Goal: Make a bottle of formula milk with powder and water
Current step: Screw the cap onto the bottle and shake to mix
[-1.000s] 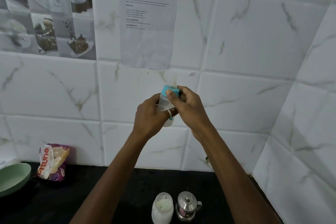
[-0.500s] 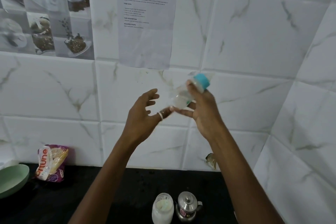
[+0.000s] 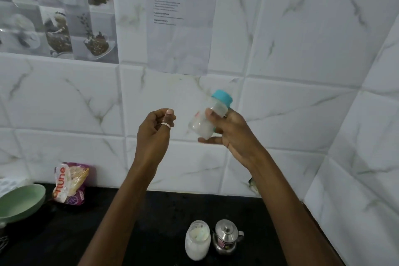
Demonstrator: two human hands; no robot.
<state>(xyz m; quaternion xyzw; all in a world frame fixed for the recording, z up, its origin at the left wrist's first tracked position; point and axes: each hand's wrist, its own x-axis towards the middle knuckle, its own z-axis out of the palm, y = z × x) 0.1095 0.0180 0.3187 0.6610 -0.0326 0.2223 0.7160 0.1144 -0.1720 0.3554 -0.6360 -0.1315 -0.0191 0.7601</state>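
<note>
Tilted bottle point(image 3: 207, 122) of milky liquid in right fingers point(image 3: 209, 140); left fingers point(image 3: 168, 119) curled, empty

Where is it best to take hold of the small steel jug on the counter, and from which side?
On the steel jug, grip the small handle on its right side, coming in from the right. It stands upright with the lid on, and the powder jar stands close on its left, so that side is crowded.
</note>
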